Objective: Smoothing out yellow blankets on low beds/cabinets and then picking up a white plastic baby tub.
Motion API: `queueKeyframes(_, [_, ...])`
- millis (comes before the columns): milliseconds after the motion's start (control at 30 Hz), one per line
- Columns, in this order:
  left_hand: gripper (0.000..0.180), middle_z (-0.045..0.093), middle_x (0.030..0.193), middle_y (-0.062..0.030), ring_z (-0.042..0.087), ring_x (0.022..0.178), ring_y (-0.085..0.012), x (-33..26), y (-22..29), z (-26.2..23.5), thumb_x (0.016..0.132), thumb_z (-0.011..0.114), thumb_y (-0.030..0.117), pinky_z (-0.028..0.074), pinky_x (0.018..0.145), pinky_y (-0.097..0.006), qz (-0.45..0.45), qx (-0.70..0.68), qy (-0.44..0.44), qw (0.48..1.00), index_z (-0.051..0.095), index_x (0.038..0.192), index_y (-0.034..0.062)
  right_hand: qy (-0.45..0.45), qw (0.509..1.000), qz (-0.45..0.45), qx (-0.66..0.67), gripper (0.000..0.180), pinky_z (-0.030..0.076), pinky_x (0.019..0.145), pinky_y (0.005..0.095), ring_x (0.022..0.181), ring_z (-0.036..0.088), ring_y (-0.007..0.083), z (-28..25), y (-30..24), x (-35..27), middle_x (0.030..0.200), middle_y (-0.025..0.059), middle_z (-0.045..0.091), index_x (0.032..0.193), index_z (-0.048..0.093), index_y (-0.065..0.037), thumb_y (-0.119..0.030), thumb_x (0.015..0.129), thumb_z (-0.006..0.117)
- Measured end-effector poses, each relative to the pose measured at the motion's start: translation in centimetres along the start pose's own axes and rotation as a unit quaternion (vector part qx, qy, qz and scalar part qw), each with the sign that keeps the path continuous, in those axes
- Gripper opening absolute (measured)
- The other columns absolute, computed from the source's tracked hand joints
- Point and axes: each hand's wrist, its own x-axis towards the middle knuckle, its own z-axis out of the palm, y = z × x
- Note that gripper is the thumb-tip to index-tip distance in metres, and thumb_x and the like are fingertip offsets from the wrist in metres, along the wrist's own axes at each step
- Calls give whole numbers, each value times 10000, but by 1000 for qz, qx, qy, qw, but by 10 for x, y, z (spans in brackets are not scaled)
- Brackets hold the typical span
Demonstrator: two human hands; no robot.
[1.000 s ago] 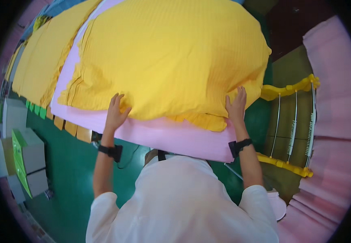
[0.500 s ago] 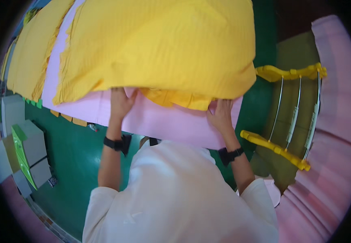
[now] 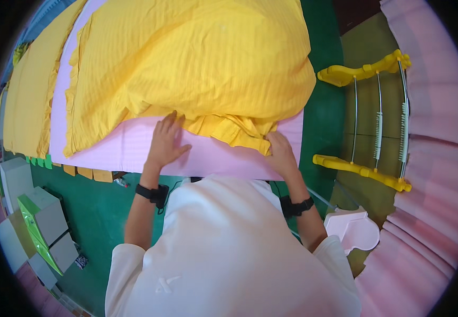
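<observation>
A yellow quilt with a ruffled edge lies puffed up over a pink-covered bed in front of me. My left hand is open on the pink surface, its fingertips at the quilt's near edge and its thumb out to the side. At the near right corner, my right hand is closed on the bunched ruffle; the exact fingertip grip is partly hidden. Black bands circle both wrists.
Another yellow cover lies to the left. A yellow-ended rack with metal bars stands right, beside pink drapery. A pale pink plastic seat is near my right elbow. White boxes stand on the green floor at left.
My left hand has come out from under the quilt and now rests at its edge. More of the ruffle shows beside my right hand, and the view has shifted.
</observation>
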Motion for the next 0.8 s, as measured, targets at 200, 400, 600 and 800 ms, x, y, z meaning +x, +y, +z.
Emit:
queueKeyframes(200, [701, 463, 1254, -191, 412, 1184, -365, -10, 2, 22, 679, 737, 319, 311, 1012, -471, -19, 36, 55, 998, 454, 1263, 55, -24, 979, 166, 118, 274, 434, 772, 408, 886, 514, 375, 9, -15, -37, 855, 168, 525, 886, 468, 4, 57, 633, 558])
queueKeyframes(400, [595, 376, 1285, -238, 327, 1247, -385, 2, 51, 29, 687, 732, 279, 268, 989, -552, -51, 108, 36, 992, 511, 1230, 177, -49, 994, 85, 40, 554, 431, 888, 380, 1057, 454, 345, 21, -7, -51, 1064, 161, 447, 1127, 522, -17, 89, 584, 556])
queueKeyframes(600, [268, 474, 1212, -160, 408, 1197, -351, -11, 64, 67, 741, 641, 140, 277, 986, -578, 65, 64, 107, 990, 609, 1002, 89, -28, 999, 16, -43, 685, 349, 1013, 410, 1216, 381, 373, 13, -16, -63, 1286, 202, 407, 1276, 507, -92, 110, 623, 551])
queueKeyframes(800, [95, 601, 861, -157, 566, 869, -323, -29, 83, 63, 753, 567, 69, 422, 776, -429, 7, -144, 20, 989, 540, 840, 42, 12, 990, 78, -115, 602, 318, 1023, 419, 1251, 359, 373, 4, -9, -100, 1383, 223, 344, 1329, 452, -75, 75, 748, 489])
